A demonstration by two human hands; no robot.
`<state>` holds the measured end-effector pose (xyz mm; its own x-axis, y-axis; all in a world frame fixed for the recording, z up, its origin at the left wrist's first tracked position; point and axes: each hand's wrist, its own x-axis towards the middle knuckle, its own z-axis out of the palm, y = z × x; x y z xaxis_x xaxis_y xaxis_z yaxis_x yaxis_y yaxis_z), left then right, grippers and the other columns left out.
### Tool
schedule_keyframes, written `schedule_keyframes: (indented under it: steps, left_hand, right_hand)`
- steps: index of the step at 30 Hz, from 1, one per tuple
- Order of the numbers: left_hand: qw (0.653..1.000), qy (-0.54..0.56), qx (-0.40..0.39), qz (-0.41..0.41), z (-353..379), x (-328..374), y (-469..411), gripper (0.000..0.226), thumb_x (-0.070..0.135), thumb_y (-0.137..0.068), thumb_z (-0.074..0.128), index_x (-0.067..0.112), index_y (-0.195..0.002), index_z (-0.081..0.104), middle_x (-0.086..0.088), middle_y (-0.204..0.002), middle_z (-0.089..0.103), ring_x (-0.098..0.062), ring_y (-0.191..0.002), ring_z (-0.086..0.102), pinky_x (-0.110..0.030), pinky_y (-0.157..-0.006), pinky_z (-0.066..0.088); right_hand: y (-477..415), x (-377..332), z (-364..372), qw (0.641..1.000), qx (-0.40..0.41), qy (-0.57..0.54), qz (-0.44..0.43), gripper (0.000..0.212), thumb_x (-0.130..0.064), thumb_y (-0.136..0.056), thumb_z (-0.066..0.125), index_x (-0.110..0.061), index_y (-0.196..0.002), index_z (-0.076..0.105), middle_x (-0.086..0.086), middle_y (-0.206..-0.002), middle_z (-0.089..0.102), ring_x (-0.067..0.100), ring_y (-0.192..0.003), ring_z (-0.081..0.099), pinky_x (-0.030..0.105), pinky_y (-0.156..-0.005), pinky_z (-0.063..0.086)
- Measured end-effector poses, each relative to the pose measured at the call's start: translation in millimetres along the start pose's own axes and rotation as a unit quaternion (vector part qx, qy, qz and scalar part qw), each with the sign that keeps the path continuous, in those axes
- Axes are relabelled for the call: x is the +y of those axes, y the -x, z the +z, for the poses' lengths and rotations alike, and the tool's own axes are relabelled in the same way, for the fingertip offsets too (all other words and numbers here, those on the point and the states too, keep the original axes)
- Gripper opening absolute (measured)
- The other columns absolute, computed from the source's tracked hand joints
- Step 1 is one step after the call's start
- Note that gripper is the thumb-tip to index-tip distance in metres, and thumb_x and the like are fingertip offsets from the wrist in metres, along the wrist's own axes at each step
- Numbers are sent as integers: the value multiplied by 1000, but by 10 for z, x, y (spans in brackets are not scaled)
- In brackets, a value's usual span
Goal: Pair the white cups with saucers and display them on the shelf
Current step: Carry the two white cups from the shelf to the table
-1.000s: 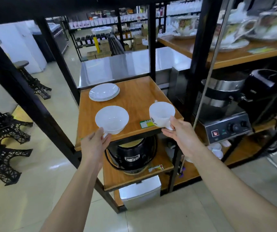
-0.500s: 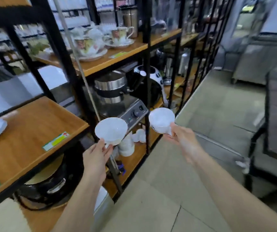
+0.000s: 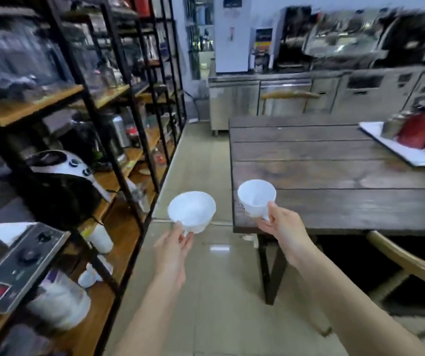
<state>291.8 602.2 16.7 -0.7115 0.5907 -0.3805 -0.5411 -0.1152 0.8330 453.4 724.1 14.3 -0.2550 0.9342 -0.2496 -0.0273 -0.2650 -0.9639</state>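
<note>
Left hand grips wide cup; right hand grips narrower cup.

A kitchenware showroom or catering supply shop: black metal racks with wooden shelves line the left side, stocked with countertop appliances, among them a black-and-white cooker and a machine with dials. Stainless steel under-counter refrigeration units run along the back wall. A dark plank desk stands on the pale tiled floor.
</note>
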Motion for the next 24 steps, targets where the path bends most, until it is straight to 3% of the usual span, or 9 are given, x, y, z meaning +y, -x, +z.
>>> schedule_keyframes:
  steps: [4, 6, 11, 14, 16, 18, 24]
  left_hand:
    - [997, 14, -31, -62, 839, -462, -126, 22, 10, -91, 56, 4, -69, 52, -8, -72, 47, -21, -75, 60, -35, -94, 46]
    - [995, 11, -42, -85, 1127, -645, -253, 23, 9, -90, 56, 4, -68, 51, -10, -72, 47, -21, -74, 61, -37, -95, 46]
    - [992, -17, -49, -117, 1627, -980, -617, 33, 11, -90, 57, 7, -59, 45, -8, -73, 51, -19, -75, 63, -37, -100, 45]
    - [991, -28, -42, -124, 1876, -1143, -922, 35, 10, -89, 59, 6, -57, 44, -9, -71, 50, -20, -76, 63, -37, -101, 45]
    - [990, -33, -46, -132, 2062, -1219, -1147, 35, 8, -88, 60, 6, -56, 45, -9, -69, 50, -20, -77, 62, -38, -102, 44]
    - [988, -49, -49, -138, 2244, -1267, -1348, 34, 7, -88, 59, 6, -57, 46, -10, -69, 49, -20, -76, 61, -40, -103, 44]
    - [982, -85, -52, -163, 2825, -1255, -1864, 20, 6, -87, 61, 2, -68, 55, -11, -76, 53, -25, -87, 59, -40, -101, 45]
  right_hand:
    - [-419, -71, -632, 998, 57, -17, -20, 36, -21, -96, 44, -18, -59, 45, -2, -62, 47, 19, -72, 63, 26, -73, 53]
    - [-618, -70, -867, 996, 82, -16, -24, 38, -20, -96, 43, -17, -57, 43, -1, -61, 45, 23, -76, 63, 24, -69, 54]
    - [-1085, -20, -1312, 991, 136, 5, -9, 42, -20, -93, 44, -15, -52, 38, 3, -66, 43, 23, -80, 62, 3, -41, 38]
    - [-1445, 60, -1466, 989, 148, 6, 11, 45, -24, -92, 46, -16, -49, 36, 4, -67, 44, 26, -84, 66, 8, -52, 42]
    - [-1705, 86, -1528, 988, 154, -2, 22, 42, -24, -91, 48, -15, -52, 35, 9, -71, 45, 33, -91, 67, 26, -71, 45]
    - [-1946, 77, -1580, 986, 163, -16, 36, 40, -24, -91, 47, -14, -54, 36, 9, -69, 43, 31, -80, 65, 38, -83, 48]
    - [-2689, -59, -1699, 980, 191, -4, 45, 43, -17, -91, 46, -9, -50, 39, 11, -66, 47, 32, -77, 62, 31, -68, 51]
